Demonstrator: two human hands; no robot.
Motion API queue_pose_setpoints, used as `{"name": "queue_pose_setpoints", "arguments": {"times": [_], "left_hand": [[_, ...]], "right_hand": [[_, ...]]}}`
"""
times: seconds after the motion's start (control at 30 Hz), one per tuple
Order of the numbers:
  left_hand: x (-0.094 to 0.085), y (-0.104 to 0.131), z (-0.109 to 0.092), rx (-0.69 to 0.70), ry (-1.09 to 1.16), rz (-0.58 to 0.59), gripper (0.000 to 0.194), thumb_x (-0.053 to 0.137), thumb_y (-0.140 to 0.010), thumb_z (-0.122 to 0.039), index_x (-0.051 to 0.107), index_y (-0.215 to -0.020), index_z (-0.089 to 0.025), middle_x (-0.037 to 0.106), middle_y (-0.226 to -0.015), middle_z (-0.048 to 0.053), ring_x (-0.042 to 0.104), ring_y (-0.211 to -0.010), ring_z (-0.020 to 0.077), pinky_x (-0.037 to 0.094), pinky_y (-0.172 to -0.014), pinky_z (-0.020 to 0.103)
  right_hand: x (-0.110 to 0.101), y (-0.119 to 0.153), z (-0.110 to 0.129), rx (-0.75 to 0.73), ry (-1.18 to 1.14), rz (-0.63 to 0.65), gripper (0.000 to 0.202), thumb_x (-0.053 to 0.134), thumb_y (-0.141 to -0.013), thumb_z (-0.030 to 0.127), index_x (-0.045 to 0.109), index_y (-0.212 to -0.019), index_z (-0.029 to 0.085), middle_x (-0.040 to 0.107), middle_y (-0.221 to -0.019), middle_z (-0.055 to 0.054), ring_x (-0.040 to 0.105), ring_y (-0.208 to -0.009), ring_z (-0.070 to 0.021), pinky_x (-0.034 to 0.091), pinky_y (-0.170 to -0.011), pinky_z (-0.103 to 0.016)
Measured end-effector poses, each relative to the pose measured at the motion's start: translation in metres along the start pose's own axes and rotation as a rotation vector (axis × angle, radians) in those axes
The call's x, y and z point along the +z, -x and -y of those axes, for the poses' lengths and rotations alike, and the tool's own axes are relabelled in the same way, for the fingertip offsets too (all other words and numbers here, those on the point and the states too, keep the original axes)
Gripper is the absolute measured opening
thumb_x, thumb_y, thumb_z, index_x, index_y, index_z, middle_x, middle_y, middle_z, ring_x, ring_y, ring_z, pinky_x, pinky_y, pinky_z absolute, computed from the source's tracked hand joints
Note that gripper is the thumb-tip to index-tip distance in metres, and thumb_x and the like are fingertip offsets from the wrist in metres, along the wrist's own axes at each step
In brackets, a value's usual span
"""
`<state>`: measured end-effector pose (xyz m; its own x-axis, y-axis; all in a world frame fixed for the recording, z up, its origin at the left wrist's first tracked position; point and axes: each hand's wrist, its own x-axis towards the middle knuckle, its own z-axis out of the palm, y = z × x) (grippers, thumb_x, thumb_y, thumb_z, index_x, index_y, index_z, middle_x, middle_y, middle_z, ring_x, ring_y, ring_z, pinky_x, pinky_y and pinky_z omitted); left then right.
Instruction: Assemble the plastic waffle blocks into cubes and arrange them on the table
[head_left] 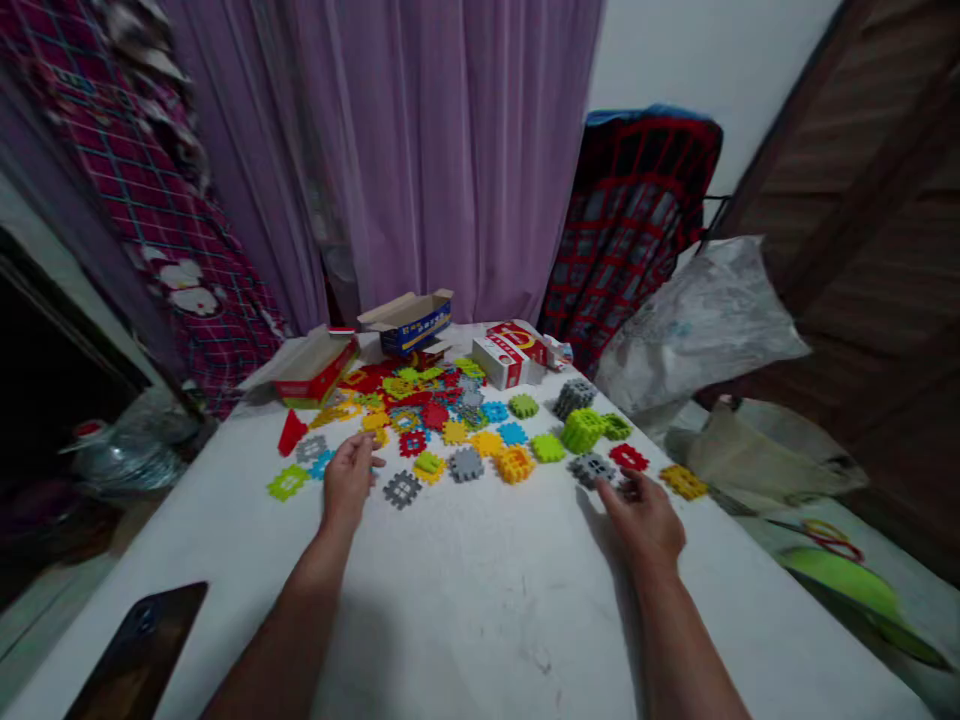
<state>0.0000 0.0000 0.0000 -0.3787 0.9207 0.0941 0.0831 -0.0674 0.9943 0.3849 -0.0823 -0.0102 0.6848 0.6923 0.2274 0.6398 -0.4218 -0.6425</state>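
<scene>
- Left hand (350,478): over table (465,600), left of center, fingers loosely bent; can't tell if they're pinching anything.
- Beside left hand: blue piece (320,465), partly hidden; lime piece (288,483) farther left; dark gray piece (403,489) on its right.
- Right hand (646,520): thumb and fingers apart, at near edge of gray piece (592,469); contact unclear.
- Around right hand: red piece (629,458) just beyond, yellow piece (683,482) to the right, lime block (583,431) behind gray piece.
- Orange block (514,464): on table between hands.
- Mixed-color pile (435,415): mid-table, toward far end.
- Far end: red box (322,378) left, blue box (416,325) middle, white-and-red box (501,360) right.
- Phone (142,645): near left corner.
- Purple curtain (450,150): behind table.
</scene>
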Motion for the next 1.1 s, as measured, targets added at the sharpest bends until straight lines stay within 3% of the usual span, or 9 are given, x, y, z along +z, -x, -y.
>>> {"name": "queue_pose_setpoints", "arguments": {"times": [0.1,0.2,0.33,0.47,0.63,0.73,0.87,0.97,1.1], "left_hand": [[-0.039,-0.020,0.002,0.028,-0.056,-0.285,0.040,0.055,-0.077,-0.048,0.064,-0.099,-0.016,0.070,-0.089,0.005,0.063,-0.063,0.0128,0.040,-0.046,0.019],[-0.073,-0.030,0.008,0.051,-0.240,-0.479,0.032,0.054,-0.079,-0.040,0.066,-0.097,-0.017,0.071,-0.087,0.005,0.065,-0.072,0.0161,0.048,-0.059,0.024],[-0.092,-0.031,0.018,0.105,-0.636,-0.442,0.030,0.051,-0.083,-0.033,0.069,-0.102,-0.019,0.073,-0.097,0.006,0.066,-0.089,0.0216,0.051,-0.079,0.031],[-0.086,-0.038,0.010,0.130,-1.113,-0.219,0.035,0.050,-0.086,-0.033,0.068,-0.114,-0.020,0.069,-0.119,0.011,0.060,-0.111,0.0290,0.044,-0.094,0.040],[-0.072,-0.062,-0.012,-0.088,-1.434,0.020,0.047,0.041,-0.090,-0.048,0.068,-0.113,-0.017,0.067,-0.118,0.017,0.061,-0.113,0.0323,0.043,-0.094,0.045],[-0.061,-0.078,-0.021,-0.189,-1.474,0.057,0.048,0.052,-0.084,-0.050,0.067,-0.115,-0.016,0.065,-0.122,0.019,0.058,-0.117,0.0323,0.043,-0.094,0.043],[-0.047,-0.094,-0.028,-0.241,-1.420,0.075,0.041,0.067,-0.073,-0.032,0.068,-0.111,-0.017,0.066,-0.121,0.018,0.060,-0.114,0.0321,0.048,-0.088,0.039],[-0.042,-0.100,-0.037,-0.213,-1.369,0.067,0.034,0.069,-0.069,-0.024,0.072,-0.102,-0.017,0.070,-0.112,0.018,0.063,-0.109,0.0328,0.049,-0.083,0.037],[-0.045,-0.090,-0.052,-0.116,-1.306,0.026,0.026,0.060,-0.078,-0.027,0.073,-0.098,-0.016,0.071,-0.108,0.018,0.064,-0.107,0.0321,0.048,-0.083,0.036]], "right_hand": [[0.003,0.005,0.001,-0.109,-0.040,-0.060,0.058,0.050,-0.067,0.064,0.070,-0.097,0.019,0.065,-0.084,-0.007,0.060,-0.077,-0.0251,0.043,-0.062,-0.034],[0.008,0.013,0.008,-0.245,-0.093,-0.100,0.052,0.048,-0.074,0.059,0.071,-0.094,0.017,0.065,-0.079,-0.008,0.059,-0.066,-0.0213,0.042,-0.058,-0.033],[0.016,0.026,0.018,-0.400,-0.129,-0.056,0.048,0.047,-0.076,0.055,0.072,-0.088,0.017,0.065,-0.074,-0.006,0.058,-0.059,-0.0178,0.041,-0.052,-0.029],[0.023,0.030,0.020,-0.490,-0.126,-0.072,0.044,0.045,-0.079,0.053,0.072,-0.085,0.018,0.067,-0.075,-0.006,0.060,-0.059,-0.0167,0.041,-0.050,-0.026],[0.027,0.026,0.016,-0.530,-0.119,-0.112,0.044,0.045,-0.081,0.053,0.072,-0.082,0.018,0.068,-0.073,-0.005,0.059,-0.054,-0.0151,0.040,-0.046,-0.025],[0.028,0.025,0.016,-0.551,-0.123,-0.115,0.044,0.044,-0.082,0.053,0.072,-0.081,0.019,0.067,-0.072,-0.005,0.060,-0.056,-0.0159,0.039,-0.045,-0.025],[0.028,0.026,0.018,-0.591,-0.133,-0.113,0.044,0.045,-0.084,0.053,0.073,-0.082,0.018,0.067,-0.071,-0.005,0.059,-0.055,-0.0155,0.040,-0.045,-0.024],[0.028,0.026,0.019,-0.597,-0.148,-0.134,0.046,0.043,-0.085,0.053,0.072,-0.081,0.018,0.067,-0.071,-0.005,0.060,-0.056,-0.0154,0.041,-0.046,-0.024],[0.026,0.026,0.018,-0.629,-0.155,-0.165,0.043,0.044,-0.087,0.051,0.072,-0.081,0.018,0.066,-0.069,-0.004,0.060,-0.056,-0.0148,0.040,-0.044,-0.023]]}}
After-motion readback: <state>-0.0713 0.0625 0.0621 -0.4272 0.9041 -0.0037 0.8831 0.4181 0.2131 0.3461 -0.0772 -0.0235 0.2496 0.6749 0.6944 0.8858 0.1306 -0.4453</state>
